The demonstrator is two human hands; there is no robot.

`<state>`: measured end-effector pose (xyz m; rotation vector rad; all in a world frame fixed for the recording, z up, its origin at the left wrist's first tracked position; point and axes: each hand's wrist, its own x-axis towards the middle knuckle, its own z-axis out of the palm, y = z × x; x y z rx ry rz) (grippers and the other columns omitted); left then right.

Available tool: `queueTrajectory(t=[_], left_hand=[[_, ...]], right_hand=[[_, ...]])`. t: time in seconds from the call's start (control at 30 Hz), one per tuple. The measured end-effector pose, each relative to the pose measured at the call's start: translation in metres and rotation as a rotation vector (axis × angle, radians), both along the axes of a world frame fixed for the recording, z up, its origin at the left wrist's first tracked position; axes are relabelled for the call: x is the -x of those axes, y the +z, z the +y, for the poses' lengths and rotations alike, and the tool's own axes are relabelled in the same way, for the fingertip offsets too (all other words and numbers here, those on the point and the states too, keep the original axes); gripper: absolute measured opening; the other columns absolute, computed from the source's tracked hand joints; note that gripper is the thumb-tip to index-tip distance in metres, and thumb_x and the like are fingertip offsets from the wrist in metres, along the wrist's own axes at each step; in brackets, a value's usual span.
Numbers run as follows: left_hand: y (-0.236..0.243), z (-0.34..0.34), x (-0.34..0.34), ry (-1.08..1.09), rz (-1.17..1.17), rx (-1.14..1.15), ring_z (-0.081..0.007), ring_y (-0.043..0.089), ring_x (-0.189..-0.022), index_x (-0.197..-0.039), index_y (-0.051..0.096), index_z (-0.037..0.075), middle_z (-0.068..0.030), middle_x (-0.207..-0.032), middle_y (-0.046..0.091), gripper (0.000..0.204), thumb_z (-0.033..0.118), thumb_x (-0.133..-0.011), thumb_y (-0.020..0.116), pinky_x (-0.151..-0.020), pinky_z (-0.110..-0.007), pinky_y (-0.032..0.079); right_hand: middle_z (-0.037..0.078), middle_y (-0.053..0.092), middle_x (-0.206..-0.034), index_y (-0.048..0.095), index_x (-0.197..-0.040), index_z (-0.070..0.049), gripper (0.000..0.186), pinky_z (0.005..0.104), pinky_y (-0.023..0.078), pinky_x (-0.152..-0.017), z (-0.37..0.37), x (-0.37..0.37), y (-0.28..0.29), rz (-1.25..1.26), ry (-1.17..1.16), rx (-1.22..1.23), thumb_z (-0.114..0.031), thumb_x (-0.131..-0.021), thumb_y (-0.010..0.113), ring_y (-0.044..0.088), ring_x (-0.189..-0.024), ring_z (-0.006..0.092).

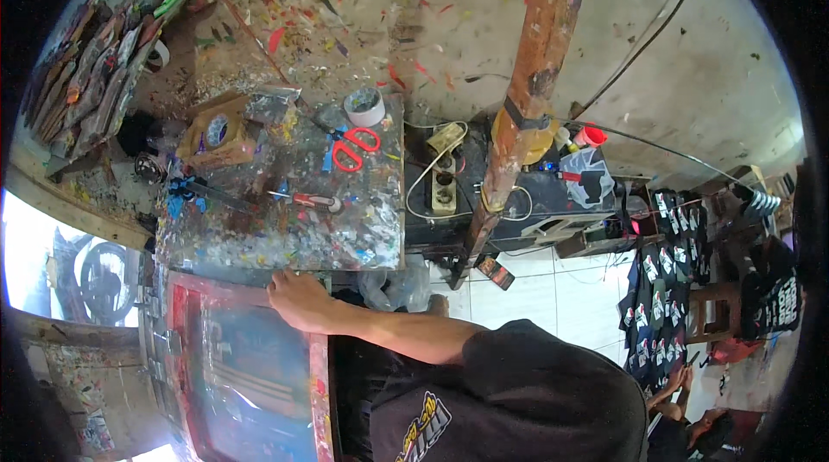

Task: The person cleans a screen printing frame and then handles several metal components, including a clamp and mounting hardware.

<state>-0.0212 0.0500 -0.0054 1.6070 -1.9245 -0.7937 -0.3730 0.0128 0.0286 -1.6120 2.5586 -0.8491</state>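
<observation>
My right hand (pixel 298 298) reaches from a black short sleeve (pixel 518 350) with fingers curled on the upper edge of a red-stained screen-printing frame (pixel 319 376), just below a paint-spattered board (pixel 224 229). The frame's mesh (pixel 242 384) is translucent blue-grey. On the board lie a tape roll (pixel 364 106), red-handled scissors (pixel 354 149), a small red-and-grey hand tool (pixel 315 201) and a cardboard box (pixel 211 129). My left hand is not in view.
A paint-stained post (pixel 540 13) stands beside a dark shelf with a power strip (pixel 444 190). Stained squeegees (pixel 104 65) are piled upper left. On the right, printed black garments (pixel 656 289) hang over the tiled floor (pixel 579 298); another person (pixel 678 419) is at the lower right.
</observation>
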Motion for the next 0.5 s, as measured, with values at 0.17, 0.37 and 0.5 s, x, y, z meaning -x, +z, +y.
queueTrajectory(t=[0.17,0.37,0.5], left_hand=[[0.006,0.007,-0.003,-0.013,-0.024,-0.003,-0.0158,0.051,-0.067,-0.085,0.049,-0.001,-0.0080,-0.076,0.052,0.016,0.009,-0.095,0.056,-0.062,-0.030,0.044],[0.012,0.015,-0.006,-0.025,-0.048,-0.017,-0.0156,0.051,-0.067,-0.084,0.049,-0.001,-0.0078,-0.075,0.052,0.017,0.009,-0.095,0.057,-0.062,-0.030,0.044],[0.016,0.021,-0.006,-0.036,-0.062,-0.047,-0.0155,0.051,-0.067,-0.084,0.048,-0.001,-0.0076,-0.075,0.051,0.017,0.010,-0.095,0.057,-0.062,-0.030,0.044]], right_hand=[[0.019,0.059,-0.100,0.063,-0.097,0.007,0.025,0.0440,0.053,-0.070,0.008,0.004,0.006,-0.081,-0.009,0.016,-0.011,-0.080,0.057,0.060,-0.097,0.0325],[0.019,0.060,-0.100,0.063,-0.097,0.006,0.026,0.0441,0.053,-0.070,0.017,0.004,0.001,-0.068,-0.024,0.034,-0.010,-0.079,0.058,0.060,-0.097,0.0325],[0.019,0.061,-0.097,0.063,-0.096,0.006,0.025,0.0431,0.052,-0.070,0.019,0.005,-0.005,-0.031,-0.026,0.040,-0.010,-0.077,0.058,0.060,-0.095,0.0312]])
